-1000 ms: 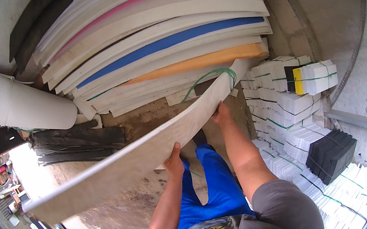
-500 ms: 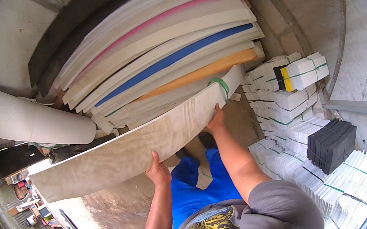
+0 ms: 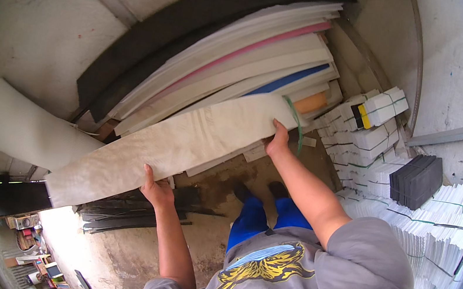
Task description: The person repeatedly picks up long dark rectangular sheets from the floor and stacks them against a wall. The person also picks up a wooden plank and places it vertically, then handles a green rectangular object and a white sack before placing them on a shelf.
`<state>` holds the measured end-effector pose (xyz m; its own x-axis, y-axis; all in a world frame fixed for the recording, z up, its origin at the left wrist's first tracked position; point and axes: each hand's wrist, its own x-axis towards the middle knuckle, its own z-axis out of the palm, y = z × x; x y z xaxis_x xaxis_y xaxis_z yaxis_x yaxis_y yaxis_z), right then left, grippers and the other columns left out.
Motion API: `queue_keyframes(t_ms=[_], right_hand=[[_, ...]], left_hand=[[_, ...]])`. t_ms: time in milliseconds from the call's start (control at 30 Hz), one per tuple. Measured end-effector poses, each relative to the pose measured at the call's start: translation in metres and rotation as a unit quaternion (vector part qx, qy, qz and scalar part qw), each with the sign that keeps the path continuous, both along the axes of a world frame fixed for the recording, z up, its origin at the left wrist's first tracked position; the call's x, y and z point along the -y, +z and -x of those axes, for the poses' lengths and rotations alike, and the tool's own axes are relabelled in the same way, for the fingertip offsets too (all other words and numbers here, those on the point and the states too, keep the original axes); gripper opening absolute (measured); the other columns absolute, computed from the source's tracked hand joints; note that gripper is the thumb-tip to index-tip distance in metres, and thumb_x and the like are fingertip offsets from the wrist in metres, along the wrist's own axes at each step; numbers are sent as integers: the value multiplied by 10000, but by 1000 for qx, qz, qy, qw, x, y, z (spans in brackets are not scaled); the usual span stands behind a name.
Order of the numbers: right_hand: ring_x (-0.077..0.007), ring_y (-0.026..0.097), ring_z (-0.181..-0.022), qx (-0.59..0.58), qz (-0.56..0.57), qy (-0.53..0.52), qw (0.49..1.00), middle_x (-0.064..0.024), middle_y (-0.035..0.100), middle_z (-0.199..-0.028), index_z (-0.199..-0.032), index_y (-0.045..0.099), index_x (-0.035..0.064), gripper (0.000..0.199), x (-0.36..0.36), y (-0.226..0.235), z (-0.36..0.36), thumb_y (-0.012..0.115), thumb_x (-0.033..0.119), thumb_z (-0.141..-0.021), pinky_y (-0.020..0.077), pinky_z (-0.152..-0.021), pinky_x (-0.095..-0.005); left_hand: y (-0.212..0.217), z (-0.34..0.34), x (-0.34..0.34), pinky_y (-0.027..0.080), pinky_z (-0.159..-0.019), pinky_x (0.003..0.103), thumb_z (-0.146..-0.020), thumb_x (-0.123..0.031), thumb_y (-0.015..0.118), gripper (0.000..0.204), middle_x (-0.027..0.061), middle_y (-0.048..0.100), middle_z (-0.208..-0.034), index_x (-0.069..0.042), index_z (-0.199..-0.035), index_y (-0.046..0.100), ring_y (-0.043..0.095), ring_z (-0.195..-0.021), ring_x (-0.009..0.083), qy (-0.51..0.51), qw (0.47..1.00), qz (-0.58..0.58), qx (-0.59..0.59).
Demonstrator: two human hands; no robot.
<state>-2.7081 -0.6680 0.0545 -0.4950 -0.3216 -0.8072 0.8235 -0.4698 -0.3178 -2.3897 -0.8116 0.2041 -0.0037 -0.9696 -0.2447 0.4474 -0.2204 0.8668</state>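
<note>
A long off-white sheet (image 3: pixel 186 126), smudged grey on its upper face, spans the space in front of me. Round its right end runs a green tie (image 3: pixel 299 127), hanging loose below the edge. My left hand (image 3: pixel 158 188) grips the near edge left of the middle, thumb on top and fingers underneath. Closer to the tied end, my right hand (image 3: pixel 278 139) holds the same edge, its thumb also on the face. The fingers under the sheet are mostly hidden. Behind it, a stack of long sheets (image 3: pixel 238 57) in white, pink, blue and orange is partly covered.
A rolled white sheet (image 3: pixel 32 128) lies at the left. Dark strips (image 3: pixel 133 213) lie on the floor below my left hand. At the right stand tied white stacks (image 3: pixel 426 231) and a black block bundle (image 3: pixel 414 181). A black sheet (image 3: pixel 200 28) arches along the back wall.
The off-white sheet has risen and swung toward the far side, now covering more of the stack. My left hand has shifted left and up with it. Dark floor strips have come into view.
</note>
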Motion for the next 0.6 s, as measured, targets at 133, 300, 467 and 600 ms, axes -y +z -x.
queue_keyframes(t_ms=[133,300,467,600], right_hand=[[-285,625,-1107,-105,18,21,994,-112,622,-1258,-1298,576,71,411,50,71,24,684,147,-909,571,-861,-442],[-274,691,-1030,-253,37,23,967,-122,680,-1180,-1226,612,38,340,85,191,43,685,186,-929,605,-801,-446],[-275,707,-981,-403,60,25,913,-122,690,-1150,-1235,607,11,325,111,245,104,682,125,-940,614,-784,-427],[-262,709,-983,-451,55,83,887,-124,690,-1147,-1243,603,11,309,131,261,166,660,145,-970,616,-779,-422]], left_hand=[[33,-13,39,531,-1014,443,-996,-234,678,509,142,606,-1345,35,-1389,499,614,-1214,282,2,998,19,-64],[91,-6,76,532,-1019,483,-1011,-242,650,498,155,612,-1333,52,-1382,494,621,-1207,317,-21,990,77,-117],[108,24,136,535,-985,488,-998,-282,668,439,134,669,-1238,-36,-1345,556,651,-1151,306,-110,988,75,-81],[91,63,186,565,-911,456,-985,-271,686,385,117,693,-1200,-53,-1286,585,701,-1032,309,-178,978,25,-108]])
